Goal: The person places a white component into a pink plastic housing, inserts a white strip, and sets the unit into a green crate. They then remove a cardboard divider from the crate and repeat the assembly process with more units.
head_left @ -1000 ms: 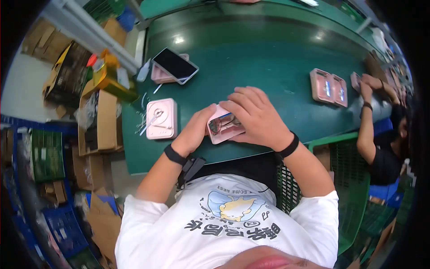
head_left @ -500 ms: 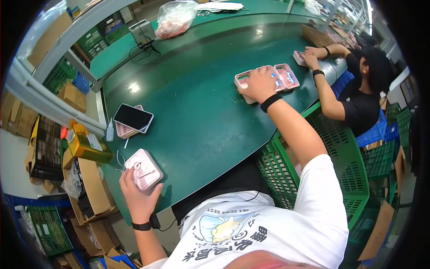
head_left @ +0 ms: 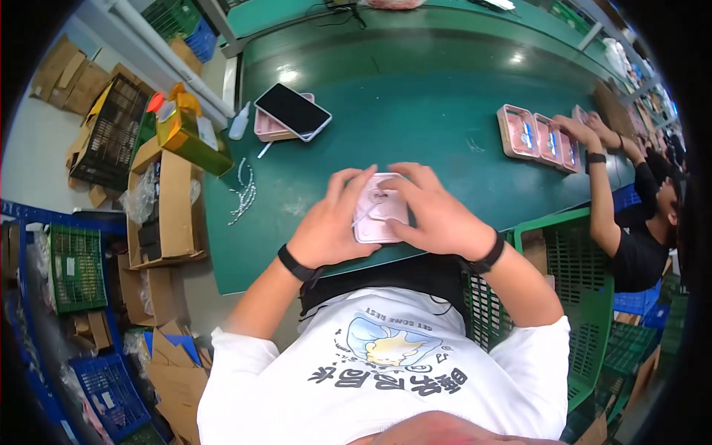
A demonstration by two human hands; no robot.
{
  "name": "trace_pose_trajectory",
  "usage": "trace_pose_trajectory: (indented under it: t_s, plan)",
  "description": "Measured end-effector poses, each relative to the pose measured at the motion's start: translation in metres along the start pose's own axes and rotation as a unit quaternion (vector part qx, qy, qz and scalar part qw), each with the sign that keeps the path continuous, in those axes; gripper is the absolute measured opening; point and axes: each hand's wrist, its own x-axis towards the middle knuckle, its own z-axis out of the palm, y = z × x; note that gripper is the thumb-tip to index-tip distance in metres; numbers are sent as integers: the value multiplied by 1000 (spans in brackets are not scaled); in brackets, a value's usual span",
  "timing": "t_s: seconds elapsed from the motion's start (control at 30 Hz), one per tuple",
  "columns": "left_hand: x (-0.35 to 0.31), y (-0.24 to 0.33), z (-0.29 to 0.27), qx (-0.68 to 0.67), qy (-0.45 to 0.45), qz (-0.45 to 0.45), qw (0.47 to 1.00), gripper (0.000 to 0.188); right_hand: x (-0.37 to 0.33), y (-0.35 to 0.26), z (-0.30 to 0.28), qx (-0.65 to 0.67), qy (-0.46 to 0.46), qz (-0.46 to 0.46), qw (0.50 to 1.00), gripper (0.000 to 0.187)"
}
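A flat pink plastic case [head_left: 380, 228] with rounded corners lies between my hands close to the table's front edge; a pale cord or strip shows on its face. My left hand [head_left: 330, 221] is curled round its left side. From the right, my right hand [head_left: 443, 216] grips the opposite side, fingers over the far end and thumb on the near corner. The hands cover much of the case. On the green table [head_left: 415, 126], left of the case, lie thin white strings [head_left: 245, 194].
A dark-screened phone [head_left: 293, 111] rests on a pink box [head_left: 268, 132], beside a small squeeze bottle [head_left: 239, 123]. Pink open boxes [head_left: 505, 133] stand at right, near a co-worker's hand [head_left: 577, 132]. A yellow-green can [head_left: 191, 142] stands left; a green crate [head_left: 575, 259] is at my right.
My right hand has left the open boxes at right and joined my left hand on the pink case. The case is now in front of me. A co-worker's hand now reaches to those boxes.
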Motion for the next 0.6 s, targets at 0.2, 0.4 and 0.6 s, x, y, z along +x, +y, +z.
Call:
trace_pose_trajectory:
  t_s: [0.2,0.4,0.6]
  plan:
    - [54,-8,5,19,-46,92,994,85,-15,48,-2,70,-65,70,993,21]
    - [87,-63,19,-145,-74,4,987,35,-7,58,-3,27,-45,30,998,20]
    - [83,-84,30,-162,-25,25,986,30,3,74,7,127,-60,148,979,25]
